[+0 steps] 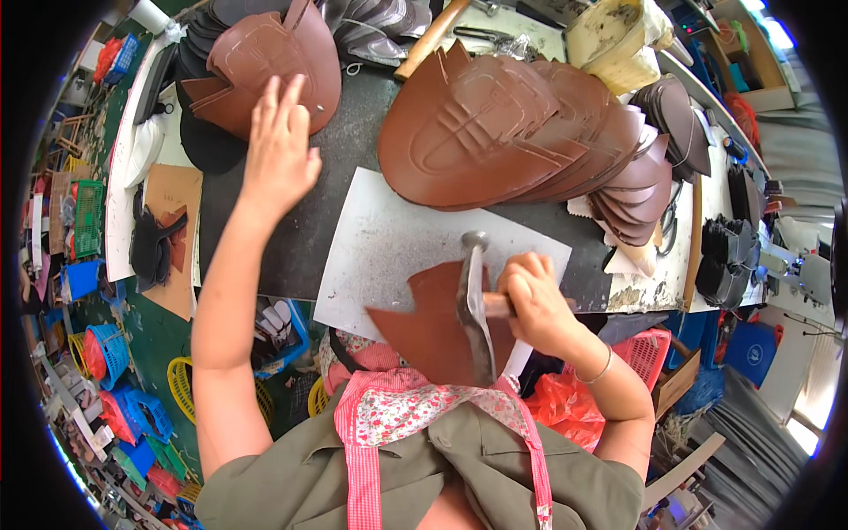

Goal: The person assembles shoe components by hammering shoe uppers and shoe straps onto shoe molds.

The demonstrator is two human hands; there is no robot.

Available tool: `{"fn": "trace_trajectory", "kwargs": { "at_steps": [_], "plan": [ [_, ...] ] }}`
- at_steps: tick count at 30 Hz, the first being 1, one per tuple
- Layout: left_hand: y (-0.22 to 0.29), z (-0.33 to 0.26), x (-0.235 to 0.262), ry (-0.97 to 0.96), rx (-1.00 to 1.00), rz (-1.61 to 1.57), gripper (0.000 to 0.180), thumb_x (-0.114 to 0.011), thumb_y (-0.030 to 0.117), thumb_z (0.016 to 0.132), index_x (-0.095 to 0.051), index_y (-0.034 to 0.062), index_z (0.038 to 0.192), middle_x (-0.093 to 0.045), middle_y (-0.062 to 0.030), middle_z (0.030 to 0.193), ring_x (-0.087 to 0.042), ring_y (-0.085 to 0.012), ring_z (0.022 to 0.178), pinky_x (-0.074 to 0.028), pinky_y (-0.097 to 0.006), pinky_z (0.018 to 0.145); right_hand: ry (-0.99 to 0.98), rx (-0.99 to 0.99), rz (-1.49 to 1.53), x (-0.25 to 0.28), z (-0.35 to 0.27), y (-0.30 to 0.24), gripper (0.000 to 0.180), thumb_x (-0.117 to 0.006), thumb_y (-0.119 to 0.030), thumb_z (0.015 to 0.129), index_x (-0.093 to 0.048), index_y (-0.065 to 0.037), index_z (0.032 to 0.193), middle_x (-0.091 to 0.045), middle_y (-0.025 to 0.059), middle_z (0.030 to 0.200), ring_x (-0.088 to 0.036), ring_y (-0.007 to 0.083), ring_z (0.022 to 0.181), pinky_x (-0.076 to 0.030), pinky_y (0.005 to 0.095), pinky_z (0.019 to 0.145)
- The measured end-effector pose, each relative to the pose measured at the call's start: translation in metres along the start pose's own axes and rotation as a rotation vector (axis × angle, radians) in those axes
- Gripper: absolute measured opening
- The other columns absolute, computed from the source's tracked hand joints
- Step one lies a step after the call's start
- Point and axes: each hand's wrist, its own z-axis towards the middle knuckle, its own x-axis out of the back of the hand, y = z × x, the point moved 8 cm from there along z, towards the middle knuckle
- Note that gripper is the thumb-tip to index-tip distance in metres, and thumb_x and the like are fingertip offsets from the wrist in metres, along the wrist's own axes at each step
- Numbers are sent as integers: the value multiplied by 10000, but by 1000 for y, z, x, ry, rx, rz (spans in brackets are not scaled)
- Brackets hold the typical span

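In my right hand (541, 303) is a hammer (474, 305), its wooden handle gripped in closed fingers and its long metal head above a brown leather shoe-upper piece (424, 296). That piece lies over the near edge of a pale grey board (353, 252); whether the hammer touches it I cannot tell. My left hand (283, 146) reaches out to the far left. Its index and middle fingers stretch onto a brown leather piece (265, 71) with stitched lines, on top of a dark pile. No grip on that piece shows.
A fanned stack of brown leather pieces (477, 132) stands right of centre, with a dirty yellow container (609, 44) behind it. Another wooden handle (431, 40) lies at the back. Black pieces (729, 265) sit at the right; cardboard (172, 190) is at the left.
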Motion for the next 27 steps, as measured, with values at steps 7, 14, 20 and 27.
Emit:
{"fn": "trace_trajectory", "kwargs": {
  "at_steps": [7,14,20,27],
  "plan": [
    [-14,4,-2,71,-162,26,316,-646,25,690,-490,2,963,-563,-148,991,-541,-346,1029,-476,-405,818,355,-369,435,56,55,40,119,-561,-98,824,-472,-21,810,-468,127,705,-499,264,603,-410,333,549],
    [31,-38,85,544,-43,-401,150,-621,-74,766,-543,-11,876,-660,-132,920,-644,-252,720,-526,-296,603,650,-468,-496,94,83,75,384,-777,-163,665,-518,58,844,-447,186,1041,-439,350,998,-374,437,825],
    [194,-143,54,-18,-575,-1074,220,-679,136,659,-483,38,667,-618,-134,855,-626,-308,825,-548,-363,680,762,-152,-312,120,52,17,203,-683,24,704,-540,22,849,-520,126,902,-535,252,763,-441,309,661],
    [140,-89,44,-6,17,-1117,101,-591,29,769,-502,17,722,-534,-125,810,-522,-312,743,-440,-387,677,-2,-411,309,26,-12,-6,235,-622,28,742,-569,26,971,-607,134,829,-600,292,700,-485,347,628]
  ]
}}
